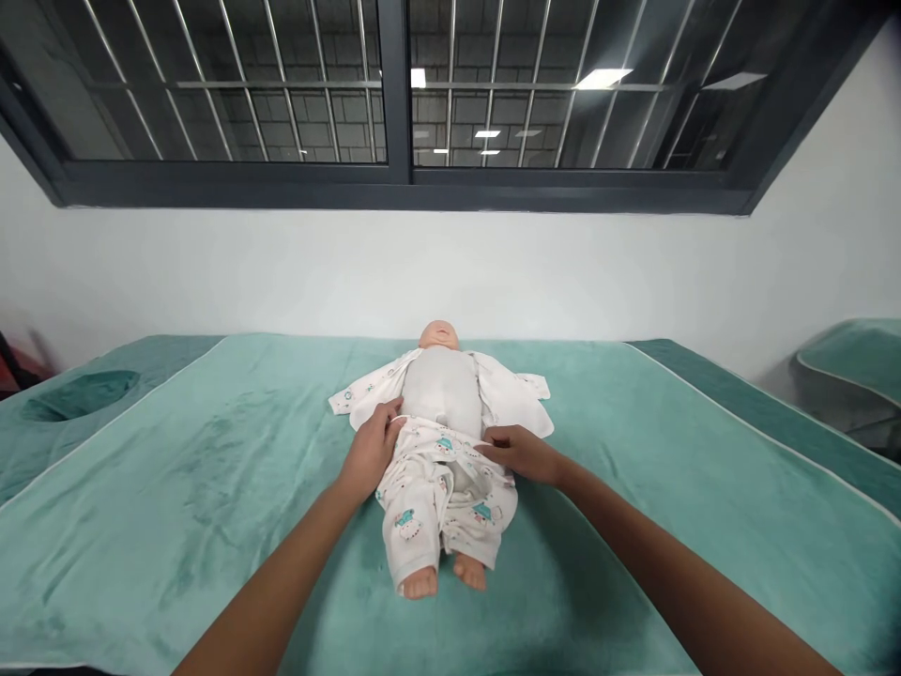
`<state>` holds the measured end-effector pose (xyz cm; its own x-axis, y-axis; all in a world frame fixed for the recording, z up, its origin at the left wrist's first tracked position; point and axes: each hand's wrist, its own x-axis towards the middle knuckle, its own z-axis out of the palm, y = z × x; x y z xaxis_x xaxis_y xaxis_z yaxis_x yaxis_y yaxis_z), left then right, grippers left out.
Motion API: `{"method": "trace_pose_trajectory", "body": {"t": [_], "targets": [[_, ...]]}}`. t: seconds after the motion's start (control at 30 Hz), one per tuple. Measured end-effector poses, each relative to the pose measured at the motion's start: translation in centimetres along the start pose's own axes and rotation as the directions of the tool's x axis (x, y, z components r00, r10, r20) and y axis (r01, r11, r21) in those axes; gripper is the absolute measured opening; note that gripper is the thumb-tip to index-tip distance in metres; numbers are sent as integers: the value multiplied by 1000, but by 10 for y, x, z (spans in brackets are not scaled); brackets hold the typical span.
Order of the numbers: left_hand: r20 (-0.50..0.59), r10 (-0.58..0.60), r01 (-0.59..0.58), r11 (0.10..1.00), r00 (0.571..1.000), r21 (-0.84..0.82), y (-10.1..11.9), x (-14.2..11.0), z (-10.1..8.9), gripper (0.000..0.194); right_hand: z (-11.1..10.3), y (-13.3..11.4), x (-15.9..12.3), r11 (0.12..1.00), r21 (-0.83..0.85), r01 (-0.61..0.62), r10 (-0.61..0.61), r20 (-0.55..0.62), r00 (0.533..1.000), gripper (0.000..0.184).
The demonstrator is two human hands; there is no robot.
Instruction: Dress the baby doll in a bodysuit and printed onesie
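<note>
A baby doll point(442, 390) lies on its back in the middle of a teal towel point(211, 469), head towards the wall. Its white printed jacket point(513, 394) is spread open, baring the grey torso. White printed trousers point(436, 498) cover the legs, and both bare feet stick out towards me. My left hand point(372, 446) grips the trouser waistband at the doll's left-hand side. My right hand point(519, 453) pinches the waistband on the other side.
The towel covers a padded bed that runs up to a white wall under a dark barred window point(394, 94). The bed has a face hole point(81, 392) at the far left. Another teal-covered bed point(855, 357) stands at the right.
</note>
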<state>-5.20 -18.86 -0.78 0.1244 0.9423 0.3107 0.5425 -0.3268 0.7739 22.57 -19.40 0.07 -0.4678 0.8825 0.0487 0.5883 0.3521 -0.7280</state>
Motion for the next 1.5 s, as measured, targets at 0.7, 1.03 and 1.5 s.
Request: {"method": "trace_pose_trajectory", "body": {"t": [0.7,1.03,1.5], "targets": [[-167,-156,162,987,974,22,-31,97,36,25,-7,31,111,959,284,4,149,-514,844,37],[226,-300,353,902,927,-248,-15,82,7,41,-20,32,98,870,493,6,178,-324,929,35],[629,-196,568,677,752,-469,-31,69,-8,43,-39,57,69,732,635,-248,167,186,968,19]]}}
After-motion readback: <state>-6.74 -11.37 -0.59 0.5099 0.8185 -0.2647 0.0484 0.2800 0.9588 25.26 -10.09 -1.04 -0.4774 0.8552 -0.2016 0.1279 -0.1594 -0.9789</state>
